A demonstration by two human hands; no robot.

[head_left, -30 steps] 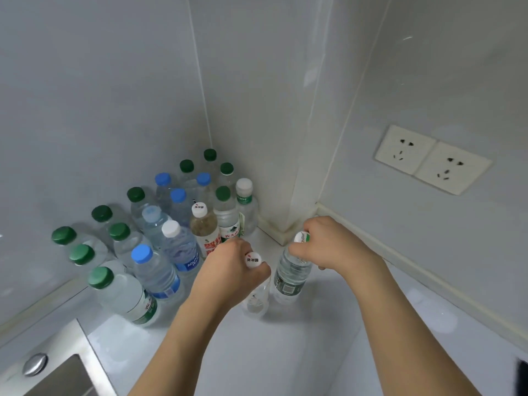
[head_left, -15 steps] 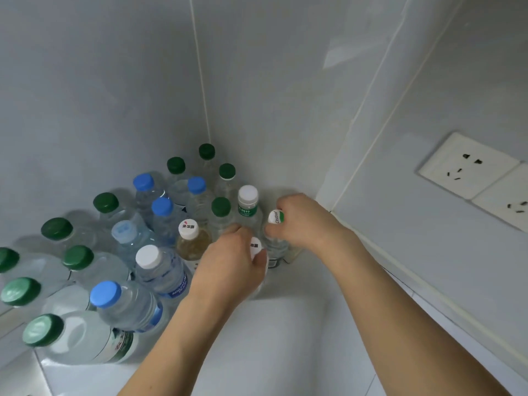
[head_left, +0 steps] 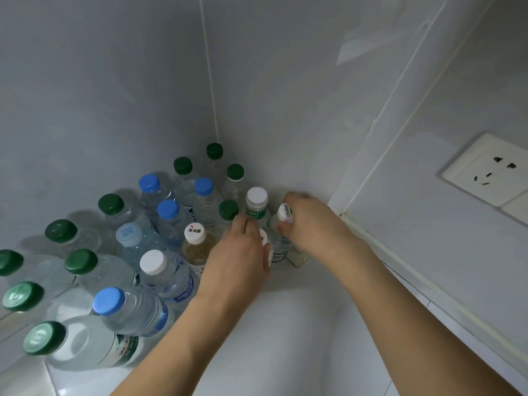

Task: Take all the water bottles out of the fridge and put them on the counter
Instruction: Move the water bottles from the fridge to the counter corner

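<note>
Head camera looks down into a corner where two pale walls meet, and the white counter [head_left: 300, 324] carries a crowd of water bottles [head_left: 160, 238] standing upright and close together, with green, blue and white caps. The left hand [head_left: 240, 258] is curled over a small bottle with a white cap [head_left: 264, 241], and its fingers hide most of this bottle, so I see only a part of the cap and a strip of the label at the edge of the palm. The right hand [head_left: 311, 224] grips the neck of a clear bottle with a white and green cap [head_left: 285, 214], with the thumb below the cap and the fingers wrapped behind it. Both held bottles are at the right edge of the group, next to a bottle with a white cap and green label [head_left: 256, 205] (whether their bases touch the counter I cannot tell, because the hands cover them). Just left of the left hand stands a bottle with yellowish liquid [head_left: 197, 247] and a printed white cap. A wall socket [head_left: 485, 170] sits on the right wall, well apart from the bottles. The right hand is a little blurred at its fingertips.
</note>
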